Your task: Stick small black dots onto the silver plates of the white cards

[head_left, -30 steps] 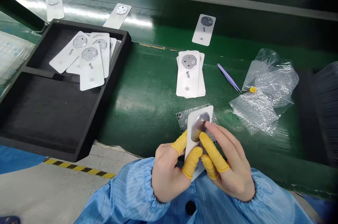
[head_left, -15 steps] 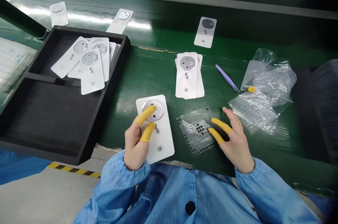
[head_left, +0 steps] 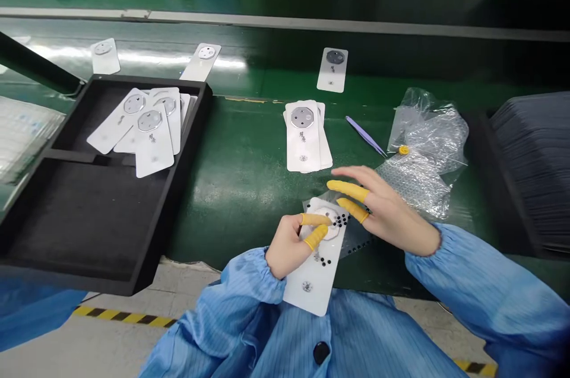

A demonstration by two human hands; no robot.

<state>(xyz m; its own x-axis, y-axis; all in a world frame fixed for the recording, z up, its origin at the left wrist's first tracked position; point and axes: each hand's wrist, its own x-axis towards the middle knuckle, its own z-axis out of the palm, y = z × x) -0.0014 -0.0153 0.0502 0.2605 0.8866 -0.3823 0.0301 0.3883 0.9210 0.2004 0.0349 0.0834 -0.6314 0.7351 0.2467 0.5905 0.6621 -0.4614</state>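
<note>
My left hand (head_left: pixel 289 246), with yellow covers on thumb and forefinger, is over a white card (head_left: pixel 314 298) near the table's front edge. Its two fingertips are nearly together at the card's octagonal disc; what they pinch is too small to tell. A clear film (head_left: pixel 358 238) with small black dots overlaps the card, and several dots show over its disc and lower print. To the right, my right hand (head_left: pixel 383 209) hovers above the film, fingers apart, with nothing visible between them. Beyond the hands lies a small stack of similar cards (head_left: pixel 310 149).
A black tray (head_left: pixel 178 179) at the left holds several cards. Purple tweezers (head_left: pixel 366 136) and crumpled bubble wrap (head_left: pixel 430 158) with a yellow piece (head_left: pixel 404 150) lie at the right. Dark sheets (head_left: pixel 532 158) stand far right. Single cards (head_left: pixel 332 69) lie along the back.
My left hand and the card have moved right, and the card now overlaps the dotted film. The left fingertips have come closer together. My right hand has shifted left and up. The view has tilted upward.
</note>
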